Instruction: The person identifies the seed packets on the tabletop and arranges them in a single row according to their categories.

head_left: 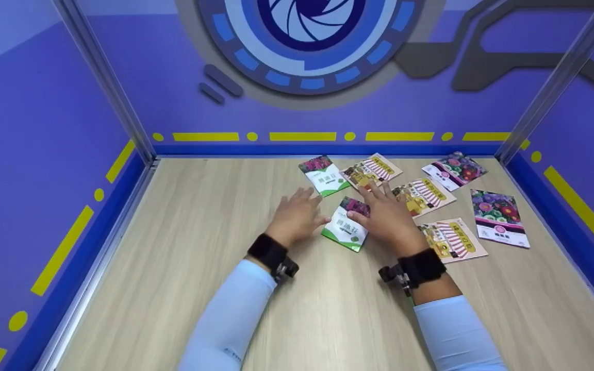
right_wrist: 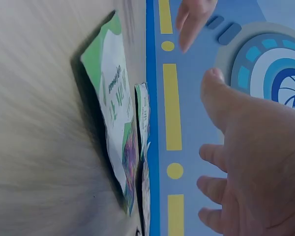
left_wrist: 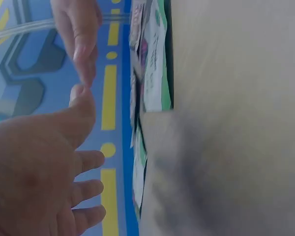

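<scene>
Hovering over green seed packet (head_left: 347,225) (flat on table (head_left: 173,257)) | left hand (head_left: 297,216) fingers spread, relaxed | right hand (head_left: 387,216) likewise, empty

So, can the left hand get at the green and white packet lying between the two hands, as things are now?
Probably yes. The left hand is open beside the green and white packet, with only bare table between them. The right hand hovers at the packet's other edge, leaving the left side free.
</scene>
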A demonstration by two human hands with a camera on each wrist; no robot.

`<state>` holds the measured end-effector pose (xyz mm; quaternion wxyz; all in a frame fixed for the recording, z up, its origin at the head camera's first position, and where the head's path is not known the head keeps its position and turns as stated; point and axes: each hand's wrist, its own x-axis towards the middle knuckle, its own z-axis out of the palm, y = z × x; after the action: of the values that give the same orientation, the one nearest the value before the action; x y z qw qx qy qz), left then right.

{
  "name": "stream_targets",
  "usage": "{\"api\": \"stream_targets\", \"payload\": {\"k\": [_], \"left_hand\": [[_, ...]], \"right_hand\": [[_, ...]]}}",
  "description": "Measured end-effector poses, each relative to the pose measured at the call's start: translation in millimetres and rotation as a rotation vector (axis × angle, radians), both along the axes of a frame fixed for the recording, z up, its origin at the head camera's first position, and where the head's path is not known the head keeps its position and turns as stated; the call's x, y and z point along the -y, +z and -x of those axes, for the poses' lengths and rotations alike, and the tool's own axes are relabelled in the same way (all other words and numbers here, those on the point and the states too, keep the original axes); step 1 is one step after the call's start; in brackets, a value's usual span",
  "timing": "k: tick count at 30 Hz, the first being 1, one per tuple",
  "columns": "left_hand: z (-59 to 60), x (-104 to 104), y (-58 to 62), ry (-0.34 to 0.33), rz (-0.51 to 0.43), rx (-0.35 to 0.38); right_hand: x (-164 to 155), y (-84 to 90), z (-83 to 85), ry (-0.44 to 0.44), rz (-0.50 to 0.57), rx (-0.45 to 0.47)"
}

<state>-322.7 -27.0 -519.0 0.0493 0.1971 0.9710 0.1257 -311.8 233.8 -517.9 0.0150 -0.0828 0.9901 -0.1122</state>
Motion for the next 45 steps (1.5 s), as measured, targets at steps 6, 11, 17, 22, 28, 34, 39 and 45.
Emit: {"api": "stream_targets", "payload": {"k": [6, 11, 17, 22, 28, 34, 39, 45], "left_hand": [[20.6, -23, -3.3, -0.024, 0.066, 0.003], [29.1, -26, -19.0, -0.040, 0.082, 0.038], [29.6, -22, -27.1, -0.028, 0.087, 0.040], [24.2, -11, -21.6, -0.004, 0.102, -0.006], [11.7, 7, -17.2, 0.015, 0.094, 0.001], [-11.5, 23, -15.3, 0.029, 0.088, 0.021], [-30.4, 28, -10.2, 0.022, 0.095, 0.082], [-42.0, 25, -0.7, 0.045, 0.101, 0.133]], "right_hand": [[2, -0.7, -3.0, 0.015, -0.009, 0.005], [3, -4.7, -6.6, 0.027, -0.010, 0.053], [4, -5.1, -6.1, 0.041, -0.030, 0.078], [7, -4.7, -5.6, 0.057, -0.006, 0.085], [13, -7.5, -4.1, 0.094, 0.116, 0.078], [35, -12.0, 1.3, 0.120, 0.336, 0.068], [58, -8.4, 1.4, 0.067, 0.553, 0.170], [75, -5.2, 2.8, 0.044, 0.559, 0.254]]}}
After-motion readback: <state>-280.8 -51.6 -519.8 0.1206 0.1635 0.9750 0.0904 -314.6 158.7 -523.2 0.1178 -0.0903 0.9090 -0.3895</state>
